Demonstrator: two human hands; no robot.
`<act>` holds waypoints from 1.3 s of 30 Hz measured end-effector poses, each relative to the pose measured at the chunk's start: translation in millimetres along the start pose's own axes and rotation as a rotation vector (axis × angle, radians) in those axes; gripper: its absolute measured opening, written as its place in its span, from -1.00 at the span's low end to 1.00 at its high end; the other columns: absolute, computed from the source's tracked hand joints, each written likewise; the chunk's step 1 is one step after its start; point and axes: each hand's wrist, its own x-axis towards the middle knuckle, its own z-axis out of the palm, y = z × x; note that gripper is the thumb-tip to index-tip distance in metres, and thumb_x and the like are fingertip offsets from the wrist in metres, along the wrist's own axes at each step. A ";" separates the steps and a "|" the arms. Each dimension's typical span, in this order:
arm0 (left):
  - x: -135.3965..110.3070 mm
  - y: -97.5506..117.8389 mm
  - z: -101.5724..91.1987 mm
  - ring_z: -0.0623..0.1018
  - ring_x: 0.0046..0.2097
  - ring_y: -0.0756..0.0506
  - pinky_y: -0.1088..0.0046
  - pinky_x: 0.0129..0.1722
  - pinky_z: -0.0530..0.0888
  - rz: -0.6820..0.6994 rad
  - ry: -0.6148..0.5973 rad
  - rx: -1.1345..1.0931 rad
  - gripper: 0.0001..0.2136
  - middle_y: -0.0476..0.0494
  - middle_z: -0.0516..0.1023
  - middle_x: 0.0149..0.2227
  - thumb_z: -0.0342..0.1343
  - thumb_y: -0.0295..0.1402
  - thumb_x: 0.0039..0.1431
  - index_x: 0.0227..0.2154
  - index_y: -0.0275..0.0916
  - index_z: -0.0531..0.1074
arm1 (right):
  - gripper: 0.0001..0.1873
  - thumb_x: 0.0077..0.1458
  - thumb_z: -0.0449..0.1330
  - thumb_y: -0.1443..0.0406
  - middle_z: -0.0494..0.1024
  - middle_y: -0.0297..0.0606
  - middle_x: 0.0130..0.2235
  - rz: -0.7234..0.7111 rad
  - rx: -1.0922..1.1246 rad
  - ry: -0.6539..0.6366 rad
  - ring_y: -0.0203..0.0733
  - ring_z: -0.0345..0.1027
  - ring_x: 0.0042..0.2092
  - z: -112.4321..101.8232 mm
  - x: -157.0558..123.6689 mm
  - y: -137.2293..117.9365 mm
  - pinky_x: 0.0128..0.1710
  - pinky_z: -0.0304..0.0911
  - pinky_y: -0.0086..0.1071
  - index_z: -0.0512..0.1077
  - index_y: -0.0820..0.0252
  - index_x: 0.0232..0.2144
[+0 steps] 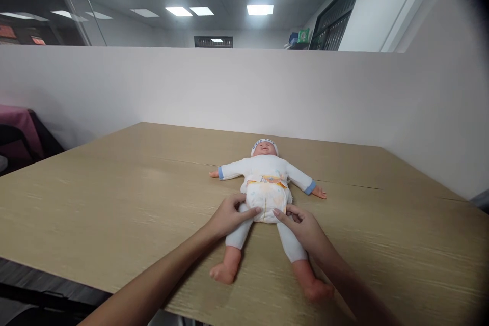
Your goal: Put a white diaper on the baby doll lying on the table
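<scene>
A baby doll (263, 167) lies on its back on the wooden table, head away from me, arms and legs spread. It wears a white top with blue cuffs, white leggings and a white cap with dark lettering. Around its hips, over the leggings, sits a white diaper (267, 198) with an orange patterned waistband. My left hand (231, 216) grips the diaper's edge by the leg on the left, thumb on the front. On the other side my right hand (303, 226) holds the opposite leg edge between thumb and fingers. The fingertips beneath are partly hidden.
The wooden table (133, 204) reaches to a white partition wall (229, 91) at the back. At the far left stands a chair with a pink cloth (19, 122) over it. Behind the partition, a green package (303, 35) rests up high.
</scene>
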 end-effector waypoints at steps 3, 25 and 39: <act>-0.3 0.3 -0.4 0.59 -0.05 -0.25 0.31 -0.04 0.46 -0.002 -0.005 0.033 -0.65 -0.12 0.70 -0.12 0.30 -0.04 0.17 -0.18 -0.22 0.65 | -0.53 0.02 0.36 -0.11 0.64 -0.22 -0.31 -0.004 0.012 -0.001 -0.04 0.44 -0.24 0.6 -0.6 -1.5 -0.23 0.32 -0.29 0.59 0.19 -0.37; 1.5 -4.7 2.9 0.57 0.01 -0.27 0.28 0.05 0.45 -0.053 -0.008 -0.096 -0.62 -0.18 0.68 -0.06 0.32 -0.06 0.18 -0.11 -0.25 0.63 | -0.59 0.10 0.37 0.02 0.68 -0.14 -0.02 -0.078 0.023 -0.007 0.11 0.50 0.08 6.7 2.3 6.2 0.17 0.29 -0.08 0.63 0.16 -0.12; 3.5 -6.0 5.1 0.56 -0.08 -0.20 0.35 -0.03 0.43 -0.043 -0.011 -0.188 -0.66 -0.15 0.68 -0.15 0.33 -0.06 0.16 -0.23 -0.28 0.64 | -0.54 0.10 0.35 -0.06 0.69 -0.14 -0.02 -0.069 0.068 0.002 0.14 0.50 0.08 8.9 2.2 6.3 0.15 0.32 -0.07 0.63 0.14 -0.13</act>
